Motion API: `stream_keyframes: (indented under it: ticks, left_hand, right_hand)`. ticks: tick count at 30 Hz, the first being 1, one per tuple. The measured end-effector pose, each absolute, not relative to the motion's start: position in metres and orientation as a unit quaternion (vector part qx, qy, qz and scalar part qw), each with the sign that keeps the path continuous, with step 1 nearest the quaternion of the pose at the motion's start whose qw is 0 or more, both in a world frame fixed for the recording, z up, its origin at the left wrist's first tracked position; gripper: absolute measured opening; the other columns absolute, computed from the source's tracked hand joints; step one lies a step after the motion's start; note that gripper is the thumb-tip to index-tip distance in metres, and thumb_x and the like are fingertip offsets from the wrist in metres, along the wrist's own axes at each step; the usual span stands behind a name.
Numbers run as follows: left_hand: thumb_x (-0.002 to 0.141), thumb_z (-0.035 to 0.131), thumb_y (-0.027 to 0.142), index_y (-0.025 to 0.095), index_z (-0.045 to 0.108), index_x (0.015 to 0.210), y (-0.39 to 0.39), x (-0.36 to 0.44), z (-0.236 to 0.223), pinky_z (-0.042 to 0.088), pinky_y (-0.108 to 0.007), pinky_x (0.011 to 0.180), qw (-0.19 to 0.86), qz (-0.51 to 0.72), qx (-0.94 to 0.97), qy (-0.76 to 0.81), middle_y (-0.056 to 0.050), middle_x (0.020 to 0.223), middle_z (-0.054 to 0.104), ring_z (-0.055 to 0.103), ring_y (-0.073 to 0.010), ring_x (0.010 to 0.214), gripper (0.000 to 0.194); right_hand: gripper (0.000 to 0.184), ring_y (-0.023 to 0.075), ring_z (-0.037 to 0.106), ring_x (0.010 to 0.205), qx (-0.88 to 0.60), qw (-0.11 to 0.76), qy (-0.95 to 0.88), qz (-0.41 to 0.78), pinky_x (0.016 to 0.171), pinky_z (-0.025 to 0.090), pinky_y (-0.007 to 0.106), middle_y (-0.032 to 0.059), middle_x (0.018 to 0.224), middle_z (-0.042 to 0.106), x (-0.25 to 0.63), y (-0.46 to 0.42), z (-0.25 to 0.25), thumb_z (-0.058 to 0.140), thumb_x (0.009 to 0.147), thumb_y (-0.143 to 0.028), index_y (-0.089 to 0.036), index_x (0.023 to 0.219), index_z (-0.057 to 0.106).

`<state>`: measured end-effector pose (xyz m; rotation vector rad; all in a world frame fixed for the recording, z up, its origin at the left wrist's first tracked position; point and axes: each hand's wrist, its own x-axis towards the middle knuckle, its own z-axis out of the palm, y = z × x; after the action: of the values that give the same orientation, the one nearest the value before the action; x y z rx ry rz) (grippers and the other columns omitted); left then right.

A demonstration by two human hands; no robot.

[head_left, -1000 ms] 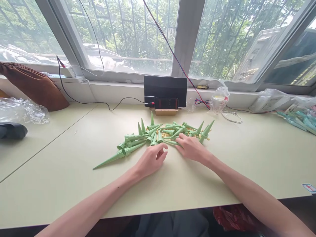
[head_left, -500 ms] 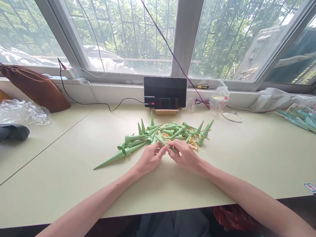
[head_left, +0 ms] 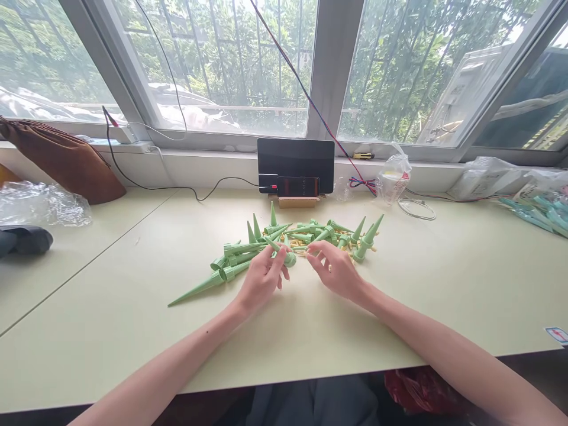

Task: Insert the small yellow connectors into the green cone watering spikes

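A heap of green plastic cone spikes (head_left: pixel 306 234) lies on the pale table (head_left: pixel 133 331), mixed with small yellow pieces (head_left: pixel 302 249). My left hand (head_left: pixel 261 278) holds one green spike (head_left: pixel 280 251) by its wide end, fingers closed round it, tip pointing up and left. My right hand (head_left: pixel 338 273) hovers just to the right of that spike, over the near edge of the heap, with thumb and fingers pinched together; what they hold is too small to make out. A long spike (head_left: pixel 195 290) lies apart at the left.
A dark tablet (head_left: pixel 296 165) with a phone (head_left: pixel 298 186) stands at the back by the window sill. A brown bag (head_left: pixel 66 160) and crumpled plastic (head_left: pixel 42 204) sit at the left. A plastic bag (head_left: pixel 394 177), cables and teal spikes (head_left: pixel 539 216) lie at the right.
My left hand has taken a green spike from my right hand and lifted it. My right hand let go and moved slightly right toward the heap.
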<state>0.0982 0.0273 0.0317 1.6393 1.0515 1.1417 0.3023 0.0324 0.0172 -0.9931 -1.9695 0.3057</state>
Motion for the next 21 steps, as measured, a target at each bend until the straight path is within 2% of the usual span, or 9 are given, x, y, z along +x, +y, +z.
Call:
stream_keyframes:
  ticks: [4, 9, 12, 16, 21]
  left_hand:
    - [0.097, 0.043, 0.057, 0.019, 0.053, 0.096, 0.029, 0.098, 0.037, 0.047, -0.022, 0.038, 0.447, 0.504, 0.615, 0.410, -0.007, 0.100, 0.066, 0.061, -0.0104, 0.048, 0.040]
    - [0.096, 0.043, 0.059, 0.018, 0.050, 0.090, 0.030, 0.099, 0.041, 0.044, -0.021, 0.037, 0.489, 0.510, 0.584, 0.400, -0.006, 0.093, 0.067, 0.058, -0.0085, 0.043, 0.042]
    - [0.094, 0.050, 0.056, 0.018, 0.050, 0.091, 0.030, 0.099, 0.041, 0.045, -0.022, 0.038, 0.511, 0.502, 0.572, 0.400, -0.005, 0.094, 0.066, 0.057, -0.0084, 0.045, 0.038]
    - [0.090, 0.063, 0.048, 0.019, 0.052, 0.098, 0.030, 0.099, 0.041, 0.050, -0.025, 0.043, 0.517, 0.495, 0.571, 0.401, -0.004, 0.096, 0.064, 0.059, -0.0096, 0.051, 0.032]
    - [0.087, 0.067, 0.047, 0.017, 0.057, 0.099, 0.030, 0.099, 0.042, 0.052, -0.028, 0.046, 0.519, 0.492, 0.576, 0.396, -0.006, 0.097, 0.063, 0.061, -0.0119, 0.057, 0.033]
  right_hand:
    - [0.014, 0.0131, 0.060, 0.060, -0.451, 0.418, -0.786, 0.056, 0.054, 0.045, 0.025, 0.0070, 0.099, 0.067, 0.316, 0.045, 0.021, 0.048, 0.098, -0.028, -0.019, 0.100, 0.059]
    - [0.010, 0.0121, 0.054, 0.056, -0.526, 0.343, -0.778, 0.005, 0.059, 0.041, 0.026, 0.0041, 0.090, 0.066, 0.331, 0.055, 0.027, 0.050, 0.095, -0.020, -0.018, 0.095, 0.060]
    - [0.010, 0.0125, 0.052, 0.057, -0.550, 0.312, -0.774, -0.010, 0.059, 0.038, 0.026, 0.0037, 0.089, 0.065, 0.334, 0.058, 0.027, 0.051, 0.094, -0.019, -0.018, 0.096, 0.060]
    - [0.010, 0.0128, 0.051, 0.057, -0.560, 0.301, -0.772, -0.015, 0.059, 0.036, 0.026, 0.0033, 0.088, 0.064, 0.336, 0.059, 0.027, 0.050, 0.094, -0.018, -0.018, 0.097, 0.060]
    - [0.013, 0.0141, 0.051, 0.060, -0.566, 0.299, -0.768, -0.024, 0.059, 0.035, 0.026, 0.0035, 0.086, 0.063, 0.336, 0.060, 0.028, 0.049, 0.092, -0.014, -0.018, 0.097, 0.061]
